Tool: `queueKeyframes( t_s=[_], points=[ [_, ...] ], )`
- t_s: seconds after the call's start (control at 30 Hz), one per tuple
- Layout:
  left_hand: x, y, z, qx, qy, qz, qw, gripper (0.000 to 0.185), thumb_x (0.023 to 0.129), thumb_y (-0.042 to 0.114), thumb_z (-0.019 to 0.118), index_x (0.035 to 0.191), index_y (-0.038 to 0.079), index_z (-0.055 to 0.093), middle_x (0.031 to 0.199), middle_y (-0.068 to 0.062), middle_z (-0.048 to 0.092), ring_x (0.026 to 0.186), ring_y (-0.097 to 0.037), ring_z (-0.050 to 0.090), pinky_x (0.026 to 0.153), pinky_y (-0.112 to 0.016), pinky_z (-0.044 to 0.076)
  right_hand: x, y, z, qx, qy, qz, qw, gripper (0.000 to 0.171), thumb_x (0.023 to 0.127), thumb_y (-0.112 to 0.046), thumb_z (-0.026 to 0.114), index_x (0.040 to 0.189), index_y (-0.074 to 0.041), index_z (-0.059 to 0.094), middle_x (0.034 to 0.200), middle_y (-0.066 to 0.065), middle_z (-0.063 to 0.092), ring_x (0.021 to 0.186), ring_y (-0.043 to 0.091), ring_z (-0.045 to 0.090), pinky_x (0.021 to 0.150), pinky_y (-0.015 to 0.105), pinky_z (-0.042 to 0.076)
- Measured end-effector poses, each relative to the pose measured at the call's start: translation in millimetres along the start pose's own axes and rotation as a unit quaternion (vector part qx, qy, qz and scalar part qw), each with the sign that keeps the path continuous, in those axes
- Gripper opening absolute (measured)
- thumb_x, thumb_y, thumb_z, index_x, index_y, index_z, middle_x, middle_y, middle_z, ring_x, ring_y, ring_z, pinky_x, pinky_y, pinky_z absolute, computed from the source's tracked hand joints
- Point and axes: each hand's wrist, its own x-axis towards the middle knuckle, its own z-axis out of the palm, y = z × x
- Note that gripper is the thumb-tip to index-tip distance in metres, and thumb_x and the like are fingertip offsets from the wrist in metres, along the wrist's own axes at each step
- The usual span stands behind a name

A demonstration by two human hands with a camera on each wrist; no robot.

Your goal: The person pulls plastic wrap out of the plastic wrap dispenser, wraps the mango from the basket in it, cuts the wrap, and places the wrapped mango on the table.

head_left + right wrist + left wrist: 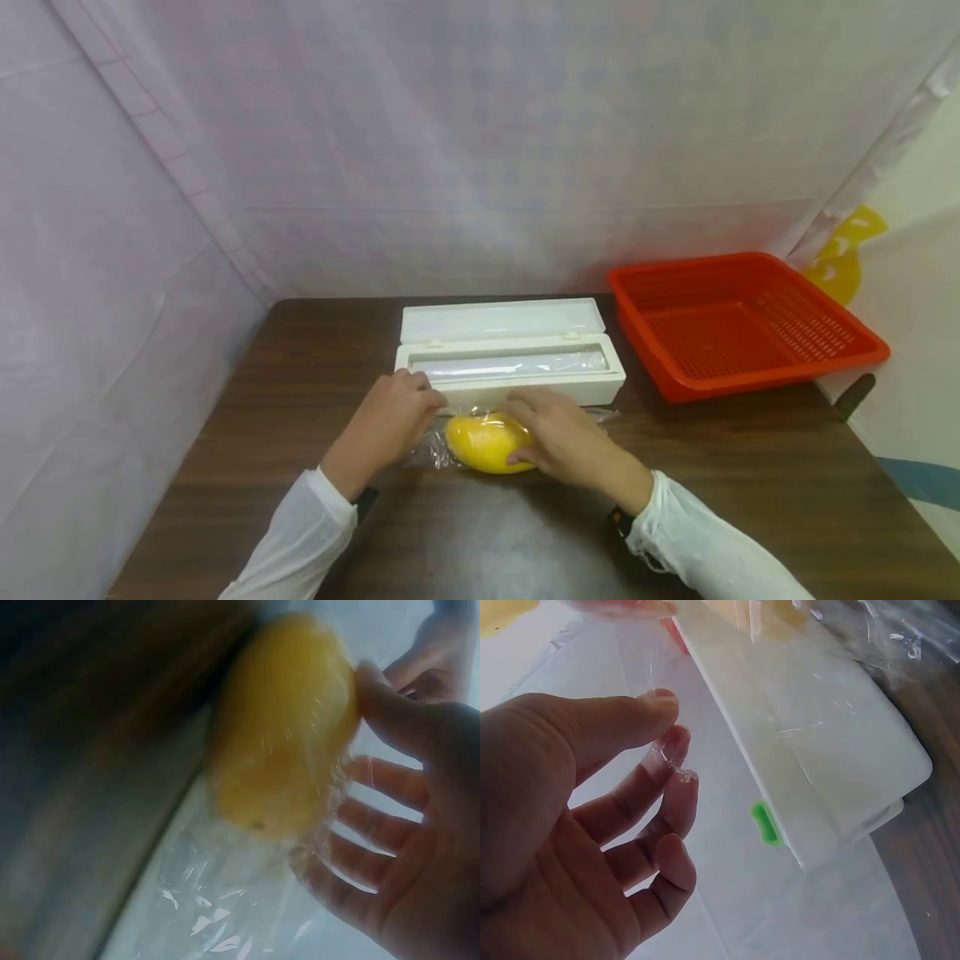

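Observation:
A yellow mango (487, 443) lies in clear plastic wrap (438, 446) in front of a white wrap dispenser box (525, 388). My left hand (393, 421) pinches the film's edge between thumb and fingertips, left of the mango; the left wrist view shows this pinch (667, 742) close up. From the right, my right hand (558, 437) holds the mango, its thumb on the near side and its fingers bent over the film on the far side. In the right wrist view, crinkled wrap (217, 907) spreads past the mango's end. The dispenser's lid (502, 320) stands open, showing the film roll (517, 365).
A red plastic basket (750, 379) stands at the table's back right, beside the dispenser. White curtains (480, 150) close off the back and left. A green slider (766, 823) sits on the dispenser's edge. A dark handle (855, 396) shows at the right table edge.

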Motion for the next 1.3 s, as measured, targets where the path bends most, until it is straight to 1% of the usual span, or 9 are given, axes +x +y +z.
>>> queueKeyframes(
  t_s=[0.2, 0.33, 0.47, 0.57, 0.7, 0.8, 1.0, 1.13, 1.3],
  points=[
    [-9.9, 7.6, 2.6, -0.003, -0.024, 0.016, 0.9996, 0.008, 0.081, 0.010, 0.081, 0.085, 0.017, 0.080, 0.079, 0.001, 0.065, 0.071, -0.018, 0.056, 0.065, -0.033, 0.050, -0.9, 3.0, 9.8, -0.028, 0.038, -0.017, 0.999, 0.044, 0.079, -0.037, 0.084, 0.113, -0.011, 0.074, 0.111, 0.007, 0.074, 0.094, 0.023, 0.070, 0.080, 0.040, 0.058],
    [-14.7, 11.7, 5.4, -0.056, -0.098, 0.019, 0.9934, 0.008, 0.080, 0.011, 0.080, 0.087, 0.014, 0.078, 0.081, 0.000, 0.069, 0.073, -0.015, 0.061, 0.069, -0.034, 0.054, -1.2, 3.5, 11.1, -0.046, 0.041, -0.026, 0.998, 0.046, 0.080, -0.038, 0.083, 0.117, -0.013, 0.074, 0.112, 0.007, 0.075, 0.093, 0.024, 0.071, 0.077, 0.041, 0.057],
    [-13.1, 15.4, 2.1, -0.131, -0.167, -0.028, 0.9768, 0.011, 0.087, 0.019, 0.075, 0.079, 0.013, 0.073, 0.067, 0.005, 0.062, 0.060, -0.008, 0.053, 0.059, -0.028, 0.049, -2.0, 2.3, 12.1, -0.066, 0.044, -0.027, 0.996, 0.046, 0.079, -0.040, 0.083, 0.116, -0.015, 0.074, 0.112, 0.006, 0.075, 0.092, 0.024, 0.071, 0.077, 0.042, 0.056],
    [-6.3, 17.5, -4.1, -0.115, -0.149, -0.065, 0.9800, 0.024, 0.094, 0.023, 0.069, 0.071, 0.016, 0.068, 0.059, 0.007, 0.054, 0.054, -0.006, 0.046, 0.053, -0.025, 0.043, -0.6, 1.1, 11.8, -0.071, 0.042, -0.031, 0.996, 0.045, 0.077, -0.040, 0.084, 0.113, -0.014, 0.074, 0.109, 0.005, 0.075, 0.089, 0.023, 0.071, 0.075, 0.041, 0.055],
    [15.2, 20.3, -9.4, -0.069, -0.101, -0.092, 0.9883, 0.015, 0.094, 0.023, 0.070, 0.082, 0.014, 0.074, 0.073, 0.003, 0.069, 0.064, -0.011, 0.058, 0.063, -0.031, 0.053, 1.8, -1.4, 8.4, -0.065, 0.035, -0.029, 0.997, 0.043, 0.075, -0.041, 0.085, 0.107, -0.014, 0.075, 0.106, 0.004, 0.076, 0.086, 0.022, 0.072, 0.074, 0.040, 0.055],
    [36.1, 22.6, -0.8, -0.096, -0.117, -0.070, 0.9860, 0.014, 0.093, 0.023, 0.072, 0.099, 0.012, 0.077, 0.090, -0.001, 0.074, 0.078, -0.015, 0.066, 0.075, -0.034, 0.057, 2.7, -3.5, 5.7, -0.059, 0.030, -0.021, 0.998, 0.042, 0.073, -0.042, 0.087, 0.104, -0.015, 0.077, 0.105, 0.004, 0.076, 0.086, 0.022, 0.071, 0.075, 0.040, 0.055],
    [55.9, 26.9, 29.5, -0.185, -0.188, 0.001, 0.9647, 0.016, 0.092, 0.019, 0.073, 0.105, 0.012, 0.078, 0.099, 0.000, 0.077, 0.084, -0.011, 0.067, 0.078, -0.027, 0.055, 1.2, -3.1, 6.9, -0.047, 0.026, -0.021, 0.998, 0.040, 0.070, -0.044, 0.089, 0.096, -0.015, 0.077, 0.096, 0.001, 0.074, 0.080, 0.019, 0.069, 0.075, 0.038, 0.055],
    [58.0, 27.5, 32.9, -0.230, -0.208, -0.007, 0.9506, 0.017, 0.092, 0.018, 0.073, 0.107, 0.014, 0.078, 0.099, 0.002, 0.078, 0.080, -0.005, 0.066, 0.075, -0.022, 0.054, -0.1, -0.2, 7.6, -0.033, 0.020, -0.017, 0.999, 0.042, 0.068, -0.045, 0.090, 0.094, -0.016, 0.074, 0.094, -0.001, 0.072, 0.081, 0.017, 0.066, 0.075, 0.037, 0.054],
    [61.4, 23.3, 32.2, -0.270, -0.247, -0.010, 0.9308, 0.031, 0.090, 0.026, 0.076, 0.121, 0.021, 0.074, 0.113, 0.004, 0.076, 0.097, -0.010, 0.070, 0.087, -0.026, 0.056, -0.1, 1.2, 4.9, -0.007, 0.004, 0.000, 1.000, 0.069, 0.060, -0.044, 0.094, 0.117, -0.015, 0.069, 0.102, -0.003, 0.068, 0.091, 0.016, 0.064, 0.083, 0.037, 0.054]
  ],
)
